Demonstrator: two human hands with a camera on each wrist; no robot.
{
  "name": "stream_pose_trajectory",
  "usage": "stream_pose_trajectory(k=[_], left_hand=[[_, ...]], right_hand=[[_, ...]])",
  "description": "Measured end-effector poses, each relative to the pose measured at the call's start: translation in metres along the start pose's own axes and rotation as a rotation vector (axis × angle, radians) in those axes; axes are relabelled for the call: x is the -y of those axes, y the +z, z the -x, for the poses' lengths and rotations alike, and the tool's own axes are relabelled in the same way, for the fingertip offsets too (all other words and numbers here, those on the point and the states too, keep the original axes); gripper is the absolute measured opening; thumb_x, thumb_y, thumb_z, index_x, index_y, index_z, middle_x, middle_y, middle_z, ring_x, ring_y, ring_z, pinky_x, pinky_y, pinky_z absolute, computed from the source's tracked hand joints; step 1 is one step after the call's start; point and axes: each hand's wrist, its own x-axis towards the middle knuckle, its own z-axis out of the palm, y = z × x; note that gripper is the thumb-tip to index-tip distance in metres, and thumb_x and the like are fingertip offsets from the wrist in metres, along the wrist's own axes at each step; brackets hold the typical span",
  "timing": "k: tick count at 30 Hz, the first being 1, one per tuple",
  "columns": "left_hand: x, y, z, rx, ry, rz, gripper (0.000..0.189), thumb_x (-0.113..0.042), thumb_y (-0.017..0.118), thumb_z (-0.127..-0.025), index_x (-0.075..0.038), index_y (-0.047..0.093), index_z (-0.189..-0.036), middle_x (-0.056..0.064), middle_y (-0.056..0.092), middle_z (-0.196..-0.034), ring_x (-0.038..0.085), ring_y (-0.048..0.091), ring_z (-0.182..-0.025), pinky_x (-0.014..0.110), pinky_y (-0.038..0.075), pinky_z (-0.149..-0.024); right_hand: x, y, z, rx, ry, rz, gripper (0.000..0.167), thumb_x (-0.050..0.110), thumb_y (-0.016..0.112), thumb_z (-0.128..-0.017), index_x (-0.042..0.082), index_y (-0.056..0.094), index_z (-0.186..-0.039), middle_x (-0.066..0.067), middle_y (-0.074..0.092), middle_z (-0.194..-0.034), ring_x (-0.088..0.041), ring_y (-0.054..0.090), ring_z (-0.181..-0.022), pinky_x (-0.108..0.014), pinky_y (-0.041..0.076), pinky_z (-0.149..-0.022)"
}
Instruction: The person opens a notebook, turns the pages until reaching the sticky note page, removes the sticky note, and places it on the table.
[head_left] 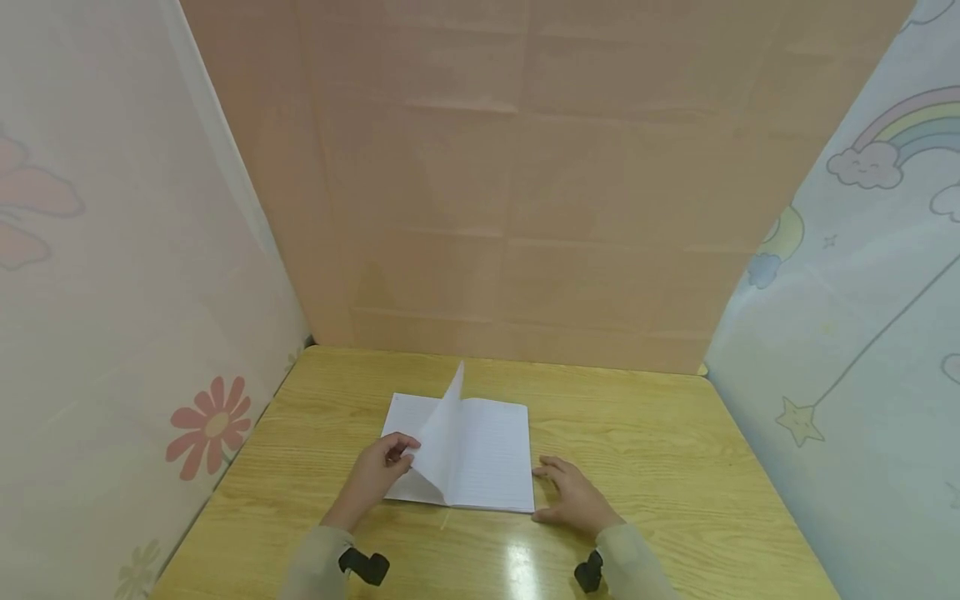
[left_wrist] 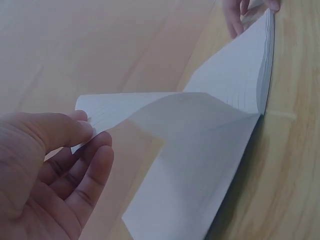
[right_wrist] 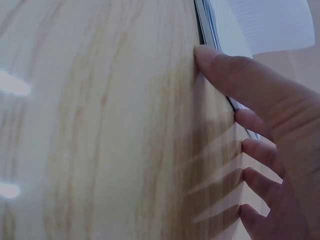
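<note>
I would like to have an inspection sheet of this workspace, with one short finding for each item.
Surface: wood-grain table, with bright glare near the person.
Job's things: notebook lies open; one page stands raised near the middle.
Clutter: nothing seen.
Left hand: pinches the raised page between thumb and fingers.
Right hand: at the notebook's right edge, thumb near the closer corner; how firmly it presses, I cannot tell.
Cables: nothing seen.
Surroundings: brown backdrop behind; flower-print wall on the left, rainbow-print wall on the right.
</note>
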Motion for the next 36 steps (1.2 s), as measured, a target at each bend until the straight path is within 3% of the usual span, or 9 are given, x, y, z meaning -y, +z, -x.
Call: stream_pose_trajectory(k=[7,14,21,25,36], left_hand=[[0.015,-0.012,0.009,-0.054,-0.107,0.009,0.019,0.001,0.065,-0.088,-0.01,0.067,-0.103,0.004,0.06,-0.094,0.015,0.055,-0.081,0.022,0.053,-0.069],[0.033,-0.017,0.015,-0.058,-0.13,-0.038,0.018,0.002,0.065,-0.087,-0.007,0.067,-0.102,0.005,0.062,-0.094,0.014,0.057,-0.079,0.023,0.053,-0.067],[0.053,-0.02,0.015,-0.051,-0.164,-0.121,0.018,-0.001,0.067,-0.086,-0.011,0.068,-0.101,0.003,0.065,-0.101,0.015,0.058,-0.09,0.031,0.052,-0.078],[0.063,-0.022,0.014,-0.036,-0.182,-0.121,0.017,-0.001,0.066,-0.086,-0.009,0.067,-0.101,0.003,0.064,-0.097,0.015,0.057,-0.088,0.029,0.05,-0.076],[0.075,-0.025,0.013,-0.011,-0.171,-0.208,0.019,0.001,0.068,-0.083,-0.008,0.065,-0.1,0.003,0.062,-0.093,0.015,0.056,-0.085,0.03,0.05,-0.073]], right_hand=[[0.001,0.0,0.001,-0.007,-0.003,0.007,0.076,0.044,0.084,-0.069,0.007,0.057,-0.13,-0.015,0.042,-0.148,-0.042,0.035,-0.137,-0.06,0.032,-0.107],[-0.001,0.001,0.001,-0.016,-0.005,0.006,0.076,0.044,0.084,-0.068,0.008,0.058,-0.129,-0.014,0.043,-0.147,-0.042,0.035,-0.137,-0.06,0.032,-0.107],[-0.004,0.002,-0.001,-0.013,-0.011,0.007,0.077,0.046,0.084,-0.068,0.008,0.058,-0.129,-0.014,0.042,-0.148,-0.042,0.034,-0.137,-0.06,0.032,-0.107],[-0.003,0.001,0.0,-0.006,-0.012,-0.003,0.077,0.046,0.084,-0.068,0.008,0.057,-0.129,-0.015,0.041,-0.148,-0.043,0.033,-0.137,-0.061,0.031,-0.107],[0.0,0.0,0.001,0.002,-0.003,-0.012,0.077,0.045,0.083,-0.07,0.008,0.057,-0.131,-0.015,0.041,-0.149,-0.042,0.033,-0.137,-0.06,0.032,-0.107]])
